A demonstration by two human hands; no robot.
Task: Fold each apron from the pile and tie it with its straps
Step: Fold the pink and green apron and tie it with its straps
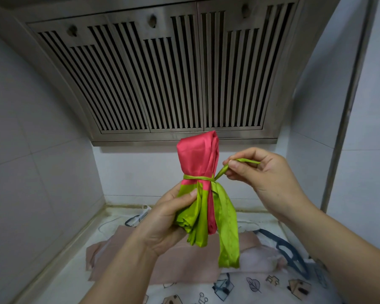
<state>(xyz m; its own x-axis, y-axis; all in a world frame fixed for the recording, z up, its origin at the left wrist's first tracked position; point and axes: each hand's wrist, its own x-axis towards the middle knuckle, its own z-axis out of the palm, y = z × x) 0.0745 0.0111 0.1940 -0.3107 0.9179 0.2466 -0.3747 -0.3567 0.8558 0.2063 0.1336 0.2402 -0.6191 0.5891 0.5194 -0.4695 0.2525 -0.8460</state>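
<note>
A folded red and green apron [199, 159] stands upright in mid-air in front of me. My left hand [169, 218] grips its green lower part, thumb across the front. A thin green strap [199, 177] is wound round the bundle's middle. Its free end [246, 160] runs up to the right, where my right hand [263, 172] pinches it between thumb and forefinger. A wide green band [228, 238] hangs loose below the wrap.
Below lies a pile of aprons on the counter: a pale pink one [180, 266] and a white printed one with dark blue trim [279, 281]. A steel range hood [162, 73] fills the wall above. White tiled walls close in on both sides.
</note>
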